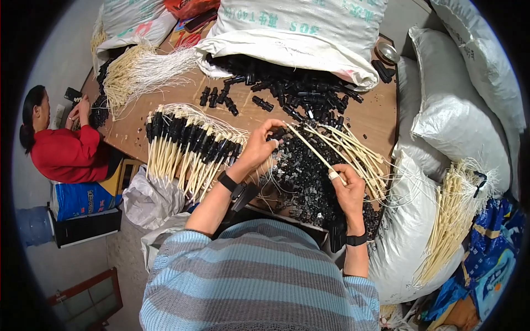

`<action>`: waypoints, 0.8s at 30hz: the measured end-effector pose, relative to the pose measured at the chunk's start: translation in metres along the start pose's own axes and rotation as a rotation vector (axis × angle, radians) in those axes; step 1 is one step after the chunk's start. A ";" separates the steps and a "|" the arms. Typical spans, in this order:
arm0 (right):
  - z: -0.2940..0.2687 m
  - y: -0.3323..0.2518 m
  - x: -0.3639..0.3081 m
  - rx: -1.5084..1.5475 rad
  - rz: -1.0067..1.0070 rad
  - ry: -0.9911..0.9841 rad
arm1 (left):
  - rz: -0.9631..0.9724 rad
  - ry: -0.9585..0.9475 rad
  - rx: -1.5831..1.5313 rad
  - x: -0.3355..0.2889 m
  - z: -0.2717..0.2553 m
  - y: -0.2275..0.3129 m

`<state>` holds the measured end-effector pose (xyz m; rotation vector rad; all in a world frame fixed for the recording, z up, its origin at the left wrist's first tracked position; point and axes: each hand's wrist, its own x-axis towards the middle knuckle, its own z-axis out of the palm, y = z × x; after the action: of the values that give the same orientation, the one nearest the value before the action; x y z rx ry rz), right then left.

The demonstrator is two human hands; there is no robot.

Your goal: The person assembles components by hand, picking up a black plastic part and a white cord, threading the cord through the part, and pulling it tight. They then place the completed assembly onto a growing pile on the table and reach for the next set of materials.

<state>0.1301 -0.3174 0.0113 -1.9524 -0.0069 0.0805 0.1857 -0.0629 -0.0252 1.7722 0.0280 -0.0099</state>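
Observation:
My right hand [349, 190] pinches the near end of a thin cream-coloured tube [310, 145], which slants away to the far left. At its far end is my left hand [260, 146], curled with thumb and index finger around a black plastic fitting [278, 133]. Whether the tube's tip touches that fitting I cannot tell. Below both hands spreads a heap of small black plastic pieces [303, 179]. Beside my right hand lies a bundle of similar cream tubes [359, 157] with thin white wires. Left of my left hand, cream tubes with black fittings [187, 140] lie in a row.
A large white woven sack [298, 49] spills black tubular fittings [309, 99] across the brown table [160, 94]. More tubes with white wires [132, 71] lie far left. Stuffed sacks [458, 94] crowd the right side. A person in red [66, 151] works at the left edge.

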 end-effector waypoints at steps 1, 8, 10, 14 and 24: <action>0.001 -0.002 -0.002 0.048 -0.002 -0.011 | -0.082 -0.045 -0.181 -0.005 0.000 0.004; -0.003 -0.011 -0.008 -0.124 -0.157 -0.083 | 0.023 -0.119 -0.158 -0.022 -0.008 -0.009; -0.007 -0.007 -0.008 -0.078 -0.150 0.015 | -0.073 -0.120 -0.207 -0.023 -0.010 -0.007; -0.011 -0.010 -0.014 -0.088 -0.129 -0.090 | 0.093 -0.182 -0.070 -0.025 -0.017 -0.010; -0.009 -0.007 -0.017 -0.023 -0.126 -0.156 | 0.563 -0.087 0.515 -0.023 -0.026 -0.012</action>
<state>0.1141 -0.3240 0.0223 -1.9596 -0.2341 0.1497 0.1626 -0.0350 -0.0312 2.2337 -0.5819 0.3396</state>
